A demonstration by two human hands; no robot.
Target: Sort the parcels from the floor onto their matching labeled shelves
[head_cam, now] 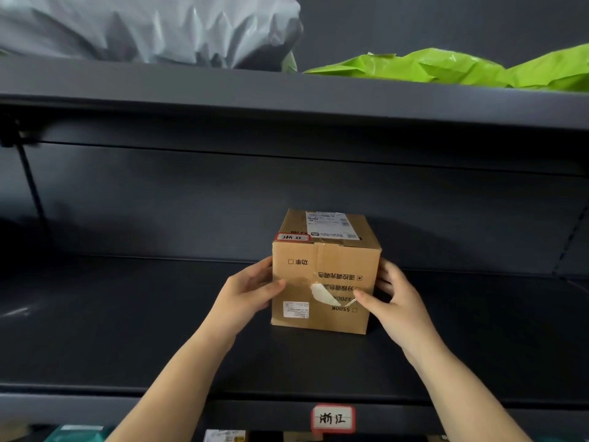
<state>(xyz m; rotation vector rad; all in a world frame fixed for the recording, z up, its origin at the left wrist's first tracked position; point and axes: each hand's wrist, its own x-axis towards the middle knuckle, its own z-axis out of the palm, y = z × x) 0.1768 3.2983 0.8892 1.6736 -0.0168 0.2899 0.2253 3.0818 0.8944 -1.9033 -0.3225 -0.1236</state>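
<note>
Both hands grasp a small cardboard box [326, 275] that sits on the dark middle shelf [127, 339], one hand on each side of it. On the far left of the upper shelf [191, 81] lies a crumpled grey plastic parcel [143, 27], filling that corner of the view. Lower down, the left hand [247, 295] presses against the box's left face, its thumb laid across the front panel and its fingers wrapped round the side edge. The box stands upright on the shelf board, near the middle of the shelf and well forward of the back wall; its front carries upside-down printing and a torn strip of tape, a small red-bordered handwritten tag [292, 237] is stuck at its top left corner, and a white shipping label [331, 225] covers part of its top. Below it, on the shelf's front edge, a red-bordered shelf label [333, 418] bears handwritten characters that look like those on the box's tag. The right hand [396, 301] holds the box's right face, thumb reaching onto the front near the torn tape, fingers curled behind the corner. Above and to the right, a bright green plastic parcel [462, 70] lies flat on the upper shelf, just beside the grey one. Parcels on the level underneath show only as slivers at the bottom edge, too cut off to tell.
</note>
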